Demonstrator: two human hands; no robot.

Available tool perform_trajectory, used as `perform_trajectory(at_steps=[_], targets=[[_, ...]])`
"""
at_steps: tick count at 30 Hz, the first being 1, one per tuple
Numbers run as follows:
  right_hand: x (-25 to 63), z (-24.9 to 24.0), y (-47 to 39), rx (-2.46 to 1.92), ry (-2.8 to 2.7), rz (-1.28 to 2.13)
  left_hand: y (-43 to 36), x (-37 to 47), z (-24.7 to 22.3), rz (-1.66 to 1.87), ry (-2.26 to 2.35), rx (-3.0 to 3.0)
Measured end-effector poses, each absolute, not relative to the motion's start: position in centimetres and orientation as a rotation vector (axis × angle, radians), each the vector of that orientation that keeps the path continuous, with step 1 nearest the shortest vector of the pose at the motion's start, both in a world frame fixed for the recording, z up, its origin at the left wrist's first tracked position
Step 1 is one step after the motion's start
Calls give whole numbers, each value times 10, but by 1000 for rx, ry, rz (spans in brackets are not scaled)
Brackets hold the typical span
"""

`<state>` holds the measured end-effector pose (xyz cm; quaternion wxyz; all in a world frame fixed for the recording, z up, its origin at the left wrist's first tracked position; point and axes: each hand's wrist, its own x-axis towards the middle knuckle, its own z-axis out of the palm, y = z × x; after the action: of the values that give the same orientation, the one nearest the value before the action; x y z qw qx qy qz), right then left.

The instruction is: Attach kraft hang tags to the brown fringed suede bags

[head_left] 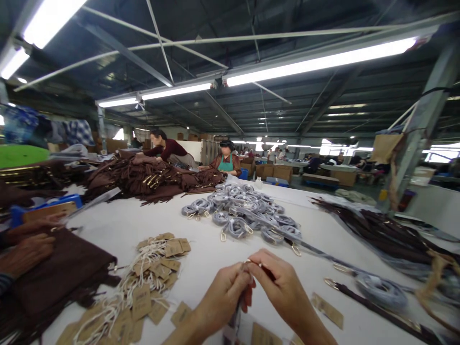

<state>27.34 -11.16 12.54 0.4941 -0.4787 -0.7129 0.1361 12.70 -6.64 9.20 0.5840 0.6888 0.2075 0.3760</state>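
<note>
My left hand (pixel 228 286) is closed around a dark strap (pixel 233 324) that seems wrapped in clear plastic and hangs down toward the table's near edge. Thumb and fingers of my right hand (pixel 278 278) pinch together at the top of it, touching my left fingertips. A small pale bit shows between the fingers there, too small to name. Below my hands lies a brown cardboard tag (pixel 265 334). To the left spreads a heap of tags (pixel 142 302) with white strings. Beyond my hands is a pile of coiled grey straps (pixel 247 211) with gold-coloured clips.
A co-worker's hands (pixel 30 251) rest on a dark brown bag (pixel 68 273) at left. Brown bags (pixel 143 177) are heaped at the back. Dark straps (pixel 377 230) lie at right, near another coiled strap (pixel 381 291). Two people stand across the white table (pixel 161 215).
</note>
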Motion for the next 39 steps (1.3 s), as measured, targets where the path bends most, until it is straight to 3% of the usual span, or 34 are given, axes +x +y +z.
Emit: perform_trajectory(at_steps=[6,18,27,35,39], targets=[[273,133,-118,-1144,-1445,825,-65,115,102,689,363,1616],[280,132,-116,-1253,-1416,1023,-52,113,89,570,467,1785],[290,130,-110,-1180,-1049,1003,-50,110,89,483,395,1820],[281,142,-121,-1218,-1400,868,-72,129,106,847,405,1585],[290,136,-118,-1264,-1248,773,-67,134,90,711,522,1640]])
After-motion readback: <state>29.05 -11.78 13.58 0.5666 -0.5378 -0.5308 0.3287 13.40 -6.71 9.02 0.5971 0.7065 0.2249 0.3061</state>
